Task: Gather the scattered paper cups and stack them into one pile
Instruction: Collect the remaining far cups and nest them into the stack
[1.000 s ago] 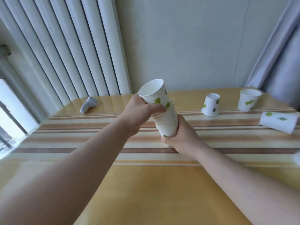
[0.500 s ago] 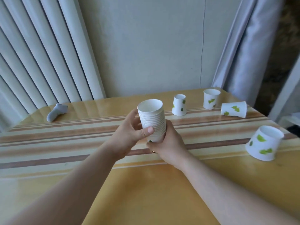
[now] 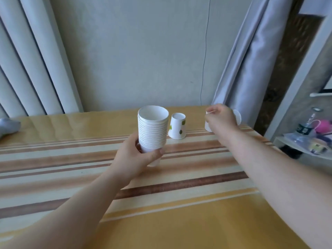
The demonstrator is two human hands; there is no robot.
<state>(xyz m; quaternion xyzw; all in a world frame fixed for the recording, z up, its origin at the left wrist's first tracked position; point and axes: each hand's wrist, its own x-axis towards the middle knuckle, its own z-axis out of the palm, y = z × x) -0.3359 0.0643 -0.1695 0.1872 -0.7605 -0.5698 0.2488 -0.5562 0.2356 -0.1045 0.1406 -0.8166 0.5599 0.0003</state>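
Observation:
My left hand (image 3: 136, 157) grips the bottom of a tall stack of white paper cups (image 3: 152, 128), held upright just above the striped table (image 3: 179, 212). A single cup with green leaf prints (image 3: 177, 127) stands upside down right behind the stack. My right hand (image 3: 221, 119) is stretched to the table's far right corner, fingers pinched on the rim of an upright paper cup (image 3: 208, 127). Most of that cup is hidden by the hand. A further cup (image 3: 237, 116) lies on its side just behind my right hand.
A grey sock (image 3: 9, 125) lies at the far left of the table. A grey curtain (image 3: 251, 60) hangs beyond the far right corner. A low shelf with small colourful items (image 3: 312, 135) stands off the table's right edge.
My right hand left the stack and reached out to the cup at the far right. My left hand slid down to the stack's base. The view has turned right.

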